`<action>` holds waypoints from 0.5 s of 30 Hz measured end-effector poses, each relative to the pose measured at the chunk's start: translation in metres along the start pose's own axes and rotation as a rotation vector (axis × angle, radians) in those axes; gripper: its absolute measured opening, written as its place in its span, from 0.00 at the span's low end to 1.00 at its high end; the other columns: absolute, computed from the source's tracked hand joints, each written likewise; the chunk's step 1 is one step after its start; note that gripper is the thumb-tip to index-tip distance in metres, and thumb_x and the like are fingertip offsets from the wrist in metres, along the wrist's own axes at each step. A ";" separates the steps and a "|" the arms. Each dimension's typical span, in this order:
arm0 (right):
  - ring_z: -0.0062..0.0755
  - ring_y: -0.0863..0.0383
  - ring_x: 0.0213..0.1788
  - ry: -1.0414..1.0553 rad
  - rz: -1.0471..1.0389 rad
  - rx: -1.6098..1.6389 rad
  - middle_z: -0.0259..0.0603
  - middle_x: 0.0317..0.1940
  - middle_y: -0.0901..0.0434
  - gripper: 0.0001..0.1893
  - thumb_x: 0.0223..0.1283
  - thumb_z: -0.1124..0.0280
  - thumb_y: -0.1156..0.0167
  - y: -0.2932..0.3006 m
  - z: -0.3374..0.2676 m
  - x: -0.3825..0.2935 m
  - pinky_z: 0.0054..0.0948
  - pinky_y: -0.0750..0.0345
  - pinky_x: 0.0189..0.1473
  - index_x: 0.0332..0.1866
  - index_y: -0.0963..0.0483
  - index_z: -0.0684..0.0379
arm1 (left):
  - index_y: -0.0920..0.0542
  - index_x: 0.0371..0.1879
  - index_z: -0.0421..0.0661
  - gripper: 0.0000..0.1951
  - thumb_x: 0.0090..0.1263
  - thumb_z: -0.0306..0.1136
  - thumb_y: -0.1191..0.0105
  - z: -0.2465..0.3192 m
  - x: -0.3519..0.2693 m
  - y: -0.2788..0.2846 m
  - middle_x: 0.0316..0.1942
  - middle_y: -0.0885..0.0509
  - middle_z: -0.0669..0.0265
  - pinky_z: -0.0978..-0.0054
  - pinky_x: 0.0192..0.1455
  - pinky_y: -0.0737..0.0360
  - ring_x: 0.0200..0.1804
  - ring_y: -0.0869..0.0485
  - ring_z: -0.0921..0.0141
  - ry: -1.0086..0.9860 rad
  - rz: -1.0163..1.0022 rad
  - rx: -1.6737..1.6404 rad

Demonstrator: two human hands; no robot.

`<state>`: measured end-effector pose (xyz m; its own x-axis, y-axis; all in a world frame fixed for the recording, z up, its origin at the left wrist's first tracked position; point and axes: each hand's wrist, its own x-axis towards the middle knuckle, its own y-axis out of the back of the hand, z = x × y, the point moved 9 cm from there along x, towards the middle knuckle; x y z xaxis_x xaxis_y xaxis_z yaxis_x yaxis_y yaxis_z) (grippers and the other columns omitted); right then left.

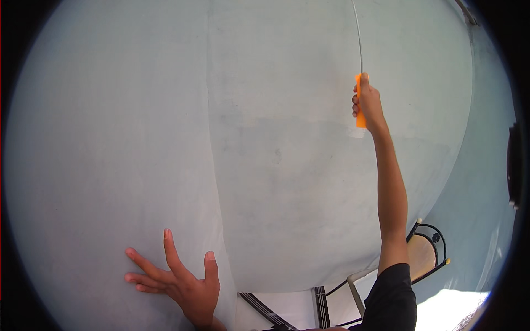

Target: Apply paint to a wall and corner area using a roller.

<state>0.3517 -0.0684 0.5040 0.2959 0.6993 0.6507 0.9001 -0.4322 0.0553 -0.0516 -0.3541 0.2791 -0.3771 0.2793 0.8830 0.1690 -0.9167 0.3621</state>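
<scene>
My right hand (369, 101) is closed round an orange handle (361, 121), with my arm stretched up along a pale blue-grey wall (290, 186). From the top of the handle a thin rod (358, 39) runs upward and leaves the view at the top edge. What the rod ends in is out of view. At the lower left my left hand (182, 277) is empty, its fingers spread, close to the wall left of the corner; whether it touches the wall I cannot tell.
A metal-framed chair (423, 254) with a tan back stands at the lower right, beside a pale-edged piece of furniture (355, 289). Dark striped bands (321, 308) cross the white floor below. A dark object (513, 165) is at the far right rim. Sunlight falls at the lower right.
</scene>
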 end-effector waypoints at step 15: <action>0.16 0.35 0.13 -0.301 -0.009 0.185 0.30 0.16 0.34 0.25 0.81 0.49 0.60 0.055 0.233 -0.304 0.22 0.31 0.14 0.31 0.33 0.59 | 0.35 0.76 0.63 0.38 0.66 0.57 0.43 0.011 -0.002 0.013 0.84 0.59 0.60 0.34 0.77 0.73 0.83 0.74 0.51 -0.042 0.127 0.044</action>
<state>0.3861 -0.1722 0.1332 0.3439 0.8510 0.3968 0.9376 -0.3342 -0.0959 -0.0391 -0.3633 0.2854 -0.3119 0.1748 0.9339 0.2526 -0.9323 0.2588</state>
